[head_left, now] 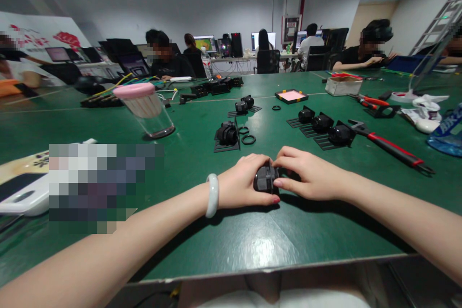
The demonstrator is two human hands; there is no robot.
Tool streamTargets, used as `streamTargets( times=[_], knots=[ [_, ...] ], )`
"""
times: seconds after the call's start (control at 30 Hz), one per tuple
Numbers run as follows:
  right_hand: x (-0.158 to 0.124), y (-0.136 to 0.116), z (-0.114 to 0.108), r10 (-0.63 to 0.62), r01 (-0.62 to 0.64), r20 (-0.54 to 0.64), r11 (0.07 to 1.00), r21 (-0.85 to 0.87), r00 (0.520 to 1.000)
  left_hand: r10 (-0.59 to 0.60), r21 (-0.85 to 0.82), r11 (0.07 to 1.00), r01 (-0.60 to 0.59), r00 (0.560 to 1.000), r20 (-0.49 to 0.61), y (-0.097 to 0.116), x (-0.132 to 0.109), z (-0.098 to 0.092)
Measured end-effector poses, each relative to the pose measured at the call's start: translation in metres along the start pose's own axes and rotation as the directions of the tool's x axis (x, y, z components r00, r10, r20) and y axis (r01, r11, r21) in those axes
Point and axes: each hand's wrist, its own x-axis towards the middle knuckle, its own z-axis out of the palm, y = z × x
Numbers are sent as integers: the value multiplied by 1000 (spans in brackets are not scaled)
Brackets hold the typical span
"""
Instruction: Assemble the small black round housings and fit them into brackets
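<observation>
Both my hands meet at the middle of the green table (224,240) around one small black plastic part (266,179). My left hand (242,182), with a pale bangle on its wrist, is wrapped round the part's left side. My right hand (309,177) grips it from the right, fingers curled over the top. Just beyond lie a similar black assembly on a ribbed base (226,134), two black rings (248,139), and a row of three black assemblies (322,124).
A clear jar with a pink lid (146,108) lies tilted at the left. A red-handled tool (391,147) and pliers (368,101) lie at the right, beside a blue bag (447,132). A pink tray (290,96) and cardboard box (342,85) sit farther back. Several people work at the far side.
</observation>
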Motion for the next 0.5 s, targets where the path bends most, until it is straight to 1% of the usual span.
streamTargets(
  times=[0.23, 0.5],
  knots=[
    [0, 0, -1, -18, 19, -63, 1000, 15, 998, 17, 24, 1000, -17, 1000, 3, -2, 0, 2],
    [-1, 1, 1, -66, 68, -78, 997, 28, 995, 19, 9, 1000, -19, 1000, 7, -2, 0, 1]
  ],
)
